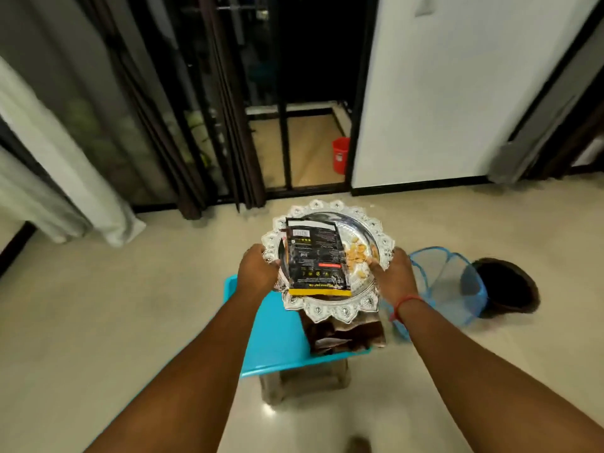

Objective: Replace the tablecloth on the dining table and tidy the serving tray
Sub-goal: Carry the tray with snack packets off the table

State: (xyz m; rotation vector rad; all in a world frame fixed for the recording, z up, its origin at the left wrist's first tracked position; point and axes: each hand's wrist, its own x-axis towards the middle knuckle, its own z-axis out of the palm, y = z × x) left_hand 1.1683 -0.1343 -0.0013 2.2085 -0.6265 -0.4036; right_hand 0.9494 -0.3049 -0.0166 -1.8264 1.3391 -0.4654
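— While both arms reached forward from the bottom of the frame, where was the tray (pixel 327 311)?

— Held at frame centre, above a blue stool (pixel 274 341). Gripped at its left rim by the left hand (pixel 258 268), at its right rim by the right hand (pixel 394 276). Both closed around the scalloped silver edge, thumbs over the top.

— Touching the stool?

— Couldn't tell. Near edge overlapping a brown folded cloth (pixel 343 336) lying on the stool's right side; contact or a gap, not clear.

— On the tray?

— A black packet (pixel 315 256) with a yellow strip along its near end, lying flat on the left half, print facing up, near end just over the rim. Right of it, a scatter of small yellow snack pieces (pixel 356 256), close to the right thumb.

— Anything on the wrists?

— A red thread (pixel 405 305) round the right one.

— And around?

— Right of centre on the pale floor, a blue mesh basket (pixel 447 286), tilted, with a dark round bowl-like thing (pixel 510 286) just beside it, further right. Upper middle, a red bucket (pixel 341 155) beyond a dark door frame. Upper left, pale and brown curtains (pixel 65 165). Somewhat blurred throughout.
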